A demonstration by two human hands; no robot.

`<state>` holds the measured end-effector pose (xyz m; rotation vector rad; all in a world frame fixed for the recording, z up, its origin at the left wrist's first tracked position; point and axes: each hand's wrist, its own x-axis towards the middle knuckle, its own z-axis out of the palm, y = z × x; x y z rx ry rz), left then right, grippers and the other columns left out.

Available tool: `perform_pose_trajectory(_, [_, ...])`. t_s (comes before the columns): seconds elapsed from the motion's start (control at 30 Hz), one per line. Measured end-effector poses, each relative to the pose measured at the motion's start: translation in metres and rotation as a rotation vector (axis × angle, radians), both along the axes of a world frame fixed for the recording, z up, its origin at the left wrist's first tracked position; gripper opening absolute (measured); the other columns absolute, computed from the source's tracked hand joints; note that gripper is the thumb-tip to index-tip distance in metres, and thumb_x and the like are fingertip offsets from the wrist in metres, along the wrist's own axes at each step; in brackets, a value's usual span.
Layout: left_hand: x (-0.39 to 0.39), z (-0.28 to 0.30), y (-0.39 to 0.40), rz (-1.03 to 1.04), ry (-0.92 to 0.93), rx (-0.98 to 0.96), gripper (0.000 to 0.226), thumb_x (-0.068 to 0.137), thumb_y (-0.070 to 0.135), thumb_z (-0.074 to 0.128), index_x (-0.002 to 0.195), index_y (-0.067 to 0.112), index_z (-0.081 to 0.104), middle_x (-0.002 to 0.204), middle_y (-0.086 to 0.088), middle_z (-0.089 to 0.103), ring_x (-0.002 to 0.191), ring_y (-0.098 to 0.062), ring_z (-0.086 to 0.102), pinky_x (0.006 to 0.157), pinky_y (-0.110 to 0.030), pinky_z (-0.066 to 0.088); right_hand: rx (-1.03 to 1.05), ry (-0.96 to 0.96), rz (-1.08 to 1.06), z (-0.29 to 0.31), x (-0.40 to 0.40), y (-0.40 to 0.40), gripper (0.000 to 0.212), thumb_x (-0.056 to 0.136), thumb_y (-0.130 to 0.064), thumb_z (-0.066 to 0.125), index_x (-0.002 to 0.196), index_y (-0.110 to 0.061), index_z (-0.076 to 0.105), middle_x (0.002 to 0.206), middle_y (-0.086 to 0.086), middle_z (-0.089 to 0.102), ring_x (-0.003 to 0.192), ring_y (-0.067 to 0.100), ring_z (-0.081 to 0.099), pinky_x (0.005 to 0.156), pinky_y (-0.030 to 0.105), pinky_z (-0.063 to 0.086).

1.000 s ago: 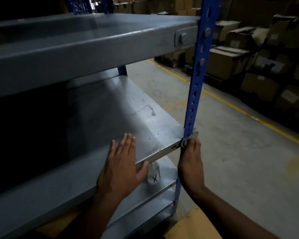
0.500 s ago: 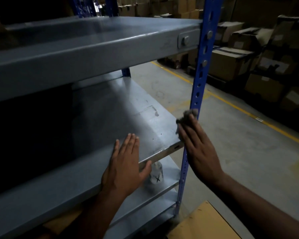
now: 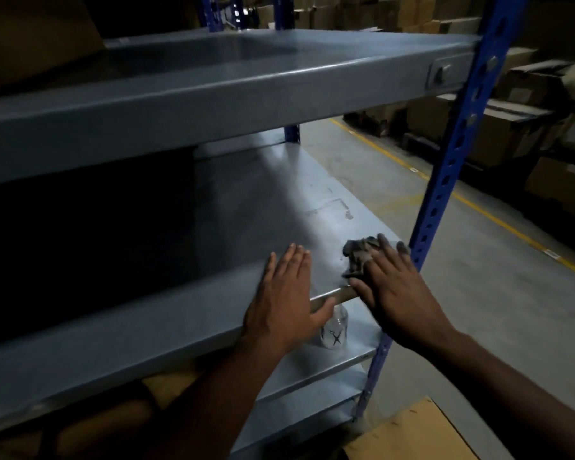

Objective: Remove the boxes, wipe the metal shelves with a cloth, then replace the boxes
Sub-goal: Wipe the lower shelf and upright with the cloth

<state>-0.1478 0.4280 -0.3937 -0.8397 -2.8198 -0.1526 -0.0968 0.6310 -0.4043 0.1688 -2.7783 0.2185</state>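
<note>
So over on the far left it's mostly dark, just the long grey-blue metal middle shelf [image 3: 253,207] running off into shadow, with a brown cardboard box [image 3: 37,38] sitting on the grey metal upper shelf [image 3: 213,91] well above the hands. The left hand [image 3: 287,298] lies flat on the front edge of that middle shelf, fingers straight and close together, thumb hooked over the lip, not gripping anything. Just below and to the right of it, on the next shelf down, there's a small clear glass jar with a black X marked on it [image 3: 334,330], partly hidden behind the thumb. Right beside that, the right hand [image 3: 400,293] is pressed down on a crumpled dark grey cloth [image 3: 359,255] at the shelf's front right corner, fingers spread and fairly straight over it, so more pushing than clutching. The cloth bunches out past the fingertips toward the back of the shelf. The two hands are near each other but not touching. Just right of the right hand stands the blue perforated metal upright post [image 3: 452,154], and well beyond that, across the grey concrete floor with a yellow painted line [image 3: 498,220], are stacked brown cardboard boxes [image 3: 512,127].
</note>
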Motion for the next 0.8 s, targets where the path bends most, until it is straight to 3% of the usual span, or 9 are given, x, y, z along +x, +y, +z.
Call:
perform_pose_trajectory(0.13, [0.003, 0.002, -0.012, 0.02, -0.024, 0.037, 0.1, 0.08, 0.074, 0.021, 0.154, 0.008, 0.016, 0.162, -0.009, 0.016, 0.15, -0.019, 0.009, 0.122, -0.041, 0.001, -0.022, -0.018, 0.051, 0.016, -0.013, 0.003, 0.047, 0.101, -0.05, 0.03, 0.112, -0.025, 0.067, 0.133, 0.001, 0.061, 0.143, 0.029, 0.034, 0.118, 0.048, 0.026])
perform_pose_trajectory(0.23, [0.009, 0.0, -0.039, 0.051, -0.057, 0.117, 0.099, 0.081, 0.076, 0.017, 0.154, 0.008, 0.019, 0.162, -0.008, 0.018, 0.15, -0.018, 0.011, 0.123, -0.038, 0.001, -0.138, -0.044, 0.016, 0.026, -0.025, -0.005, 0.018, 0.099, -0.034, 0.052, 0.085, -0.025, 0.057, 0.123, 0.013, 0.063, 0.129, 0.032, 0.046, 0.113, 0.041, 0.029])
perform_pose_trajectory(0.33, [0.012, 0.002, -0.081, 0.099, -0.049, 0.119, 0.098, 0.082, 0.075, 0.013, 0.153, 0.008, 0.023, 0.161, -0.008, 0.021, 0.149, -0.017, 0.013, 0.123, -0.037, 0.003, -0.104, -0.089, -0.095, 0.018, -0.04, -0.012, 0.013, 0.096, -0.025, 0.052, 0.097, -0.014, 0.058, 0.125, 0.02, 0.057, 0.123, 0.04, 0.046, 0.108, 0.046, 0.034])
perform_pose_trajectory(0.47, [0.014, 0.008, -0.136, 0.164, -0.069, 0.098, 0.101, 0.08, 0.076, 0.007, 0.153, 0.008, 0.023, 0.16, -0.009, 0.023, 0.148, -0.019, 0.016, 0.122, -0.038, 0.005, -0.076, -0.078, -0.169, 0.006, -0.042, -0.028, 0.056, 0.093, -0.042, 0.024, 0.113, -0.005, 0.061, 0.117, 0.018, 0.059, 0.115, 0.038, 0.048, 0.108, 0.048, 0.033])
perform_pose_trajectory(0.6, [0.021, 0.008, -0.189, 0.203, -0.081, 0.077, 0.103, 0.078, 0.077, 0.002, 0.153, 0.008, 0.022, 0.16, -0.008, 0.022, 0.148, -0.018, 0.016, 0.122, -0.038, 0.005, -0.078, -0.083, -0.097, 0.004, -0.033, -0.089, 0.056, 0.094, -0.038, 0.023, 0.125, -0.006, 0.057, 0.127, 0.018, 0.056, 0.122, 0.037, 0.048, 0.113, 0.048, 0.03])
perform_pose_trajectory(0.8, [0.032, 0.012, -0.281, 0.255, -0.058, 0.084, 0.106, 0.077, 0.079, -0.004, 0.153, 0.011, 0.024, 0.16, -0.006, 0.024, 0.148, -0.016, 0.018, 0.123, -0.036, 0.005, -0.112, -0.097, -0.025, 0.002, -0.026, -0.216, 0.059, 0.093, -0.04, 0.025, 0.124, -0.004, 0.059, 0.13, 0.019, 0.058, 0.126, 0.037, 0.048, 0.114, 0.048, 0.028])
